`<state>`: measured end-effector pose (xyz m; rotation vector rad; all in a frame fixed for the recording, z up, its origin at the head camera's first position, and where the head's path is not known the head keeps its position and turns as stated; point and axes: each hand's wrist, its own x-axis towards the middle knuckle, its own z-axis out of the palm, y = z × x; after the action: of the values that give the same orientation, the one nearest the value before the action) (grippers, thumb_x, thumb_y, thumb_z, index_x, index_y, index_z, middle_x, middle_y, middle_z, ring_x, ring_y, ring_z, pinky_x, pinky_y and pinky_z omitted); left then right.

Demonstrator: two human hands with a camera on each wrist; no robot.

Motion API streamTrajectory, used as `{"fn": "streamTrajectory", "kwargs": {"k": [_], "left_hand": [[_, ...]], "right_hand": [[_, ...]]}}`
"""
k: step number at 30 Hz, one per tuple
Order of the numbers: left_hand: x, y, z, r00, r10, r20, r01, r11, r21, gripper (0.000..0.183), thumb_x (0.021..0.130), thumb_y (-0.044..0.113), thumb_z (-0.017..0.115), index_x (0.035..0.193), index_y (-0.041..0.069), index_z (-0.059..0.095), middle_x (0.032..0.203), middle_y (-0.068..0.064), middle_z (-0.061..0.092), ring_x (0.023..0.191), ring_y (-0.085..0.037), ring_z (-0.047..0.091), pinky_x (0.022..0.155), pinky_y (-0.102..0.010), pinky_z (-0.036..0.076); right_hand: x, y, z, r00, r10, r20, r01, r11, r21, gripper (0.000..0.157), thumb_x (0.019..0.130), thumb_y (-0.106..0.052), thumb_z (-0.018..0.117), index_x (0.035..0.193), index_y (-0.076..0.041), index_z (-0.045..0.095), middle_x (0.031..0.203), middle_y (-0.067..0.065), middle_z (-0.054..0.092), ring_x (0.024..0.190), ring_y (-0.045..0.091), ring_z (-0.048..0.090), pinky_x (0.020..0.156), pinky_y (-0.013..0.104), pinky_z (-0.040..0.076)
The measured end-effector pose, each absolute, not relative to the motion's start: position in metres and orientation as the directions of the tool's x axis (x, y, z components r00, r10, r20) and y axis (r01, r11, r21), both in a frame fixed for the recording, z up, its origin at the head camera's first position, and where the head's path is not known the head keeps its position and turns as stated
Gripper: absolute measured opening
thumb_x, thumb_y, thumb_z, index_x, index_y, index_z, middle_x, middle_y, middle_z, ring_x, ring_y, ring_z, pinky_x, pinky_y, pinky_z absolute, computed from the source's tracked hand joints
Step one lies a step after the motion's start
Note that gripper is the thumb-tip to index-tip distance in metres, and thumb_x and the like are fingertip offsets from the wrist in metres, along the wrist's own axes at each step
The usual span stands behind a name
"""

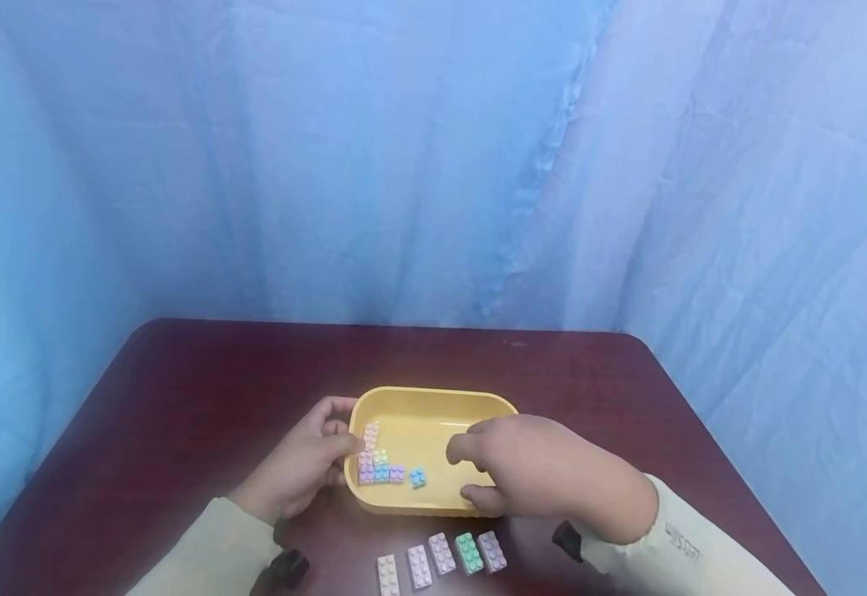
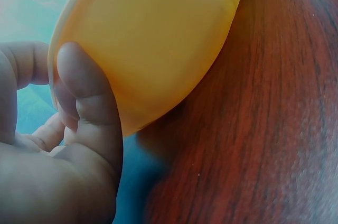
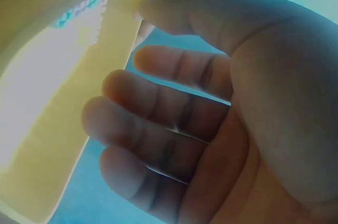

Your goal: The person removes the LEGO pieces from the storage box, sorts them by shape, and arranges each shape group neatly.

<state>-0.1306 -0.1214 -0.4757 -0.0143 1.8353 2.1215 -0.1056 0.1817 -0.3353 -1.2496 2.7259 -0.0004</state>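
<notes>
A yellow tray (image 1: 440, 502) with rounded corners is in the middle of the head view. My left hand (image 1: 306, 455) grips its left wall, thumb (image 2: 87, 86) on the inner side and fingers outside, as the left wrist view shows. Small pastel toy bricks (image 1: 382, 473) in pink, yellow, blue and purple sit together in the tray's left part; one blue brick (image 1: 417, 478) lies a little apart from them. Over the tray's right end hovers my right hand (image 1: 530, 463), holding nothing, its fingers (image 3: 153, 102) spread and slightly bent in the right wrist view.
In front of the tray, several larger bricks stand in a loose row on the dark red table (image 1: 202, 397), among them a green brick (image 1: 469, 553) and a cream brick (image 1: 387, 574). Blue curtains (image 1: 418, 165) surround the table's back and sides.
</notes>
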Motion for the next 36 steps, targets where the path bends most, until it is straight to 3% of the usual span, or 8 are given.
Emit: {"fn": "streamTrajectory", "kwargs": {"k": [12,20,27,36], "left_hand": [[-0.131,-0.122,-0.477,-0.944,0.248,-0.218,-0.253,-0.119,0.960,0.070,0.093,0.000,0.071,0.157,0.010,0.046,0.102,-0.011,0.063,0.075,-0.021,0.065,0.059,-0.028,0.060],[-0.131,-0.121,-0.477,-0.943,0.255,-0.215,-0.251,-0.120,0.960,0.070,0.092,0.001,0.072,0.156,0.010,0.046,0.101,-0.011,0.063,0.075,-0.020,0.064,0.059,-0.027,0.059],[-0.131,-0.121,-0.476,-0.942,0.251,-0.221,-0.257,-0.121,0.959,0.070,0.091,0.001,0.072,0.156,0.011,0.046,0.101,-0.011,0.063,0.075,-0.020,0.065,0.059,-0.028,0.060],[-0.131,-0.120,-0.475,-0.942,0.247,-0.229,-0.265,-0.122,0.957,0.070,0.091,0.000,0.071,0.155,0.010,0.046,0.099,-0.009,0.062,0.073,-0.019,0.062,0.058,-0.027,0.058]], "right_hand": [[-0.141,0.158,-0.343,-0.639,-0.730,-0.242,-0.742,0.668,-0.059,0.029,0.103,-0.030,0.079,0.129,-0.018,0.076,0.111,-0.001,0.078,0.089,0.006,0.065,0.080,0.033,0.061],[-0.161,0.144,-0.353,-0.631,-0.720,-0.290,-0.738,0.672,-0.064,0.028,0.102,-0.027,0.077,0.128,-0.015,0.077,0.099,-0.004,0.075,0.078,0.008,0.060,0.076,0.032,0.057],[-0.171,0.138,-0.362,-0.584,-0.752,-0.306,-0.762,0.638,-0.114,0.026,0.100,-0.024,0.077,0.124,-0.014,0.076,0.077,-0.008,0.062,0.067,0.007,0.054,0.068,0.028,0.051],[-0.182,0.133,-0.373,-0.556,-0.761,-0.336,-0.746,0.634,-0.202,0.027,0.096,-0.022,0.078,0.121,-0.015,0.076,0.073,-0.009,0.061,0.065,0.005,0.054,0.064,0.025,0.049]]}}
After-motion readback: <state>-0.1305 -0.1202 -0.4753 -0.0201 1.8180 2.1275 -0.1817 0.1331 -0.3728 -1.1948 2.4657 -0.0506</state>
